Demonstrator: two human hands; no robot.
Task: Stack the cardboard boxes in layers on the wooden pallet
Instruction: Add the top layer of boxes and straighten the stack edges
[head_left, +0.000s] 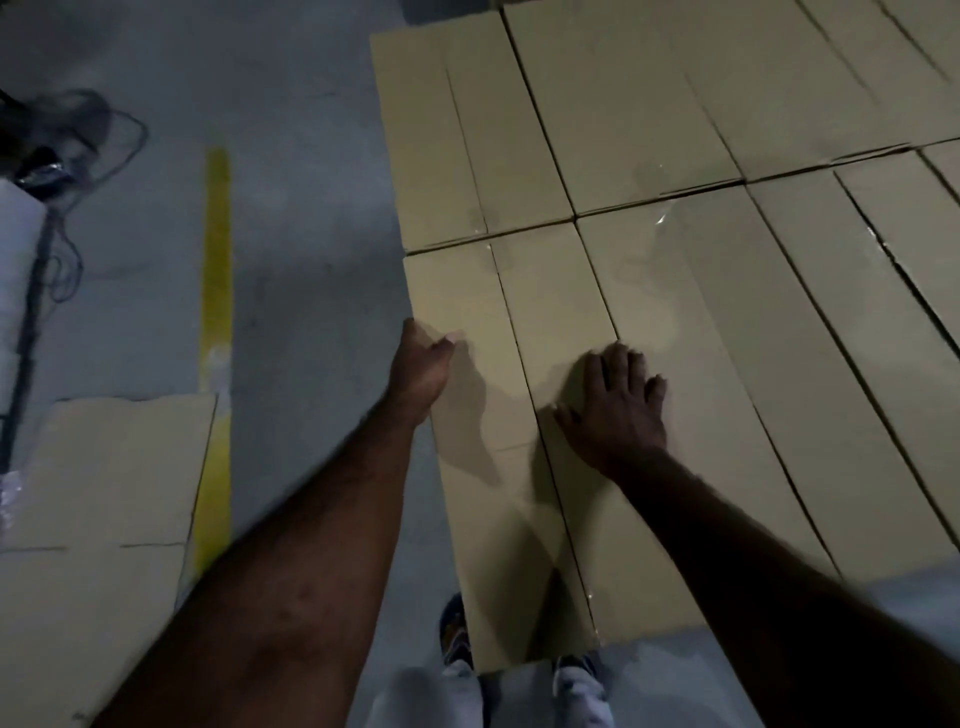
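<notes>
Both arms reach forward to the near-left cardboard box (467, 291), which sits at the corner of the top layer of boxes (649, 104). The right hand (618, 410) lies flat on its lid, fingers spread wide. The left hand (421, 364) meets its left edge, thumb over the top. Its fingers are hidden, so their state cannot be told.

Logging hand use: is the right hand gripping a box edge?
No, the right hand lies flat, fingers spread, on top of the cardboard boxes.
</notes>
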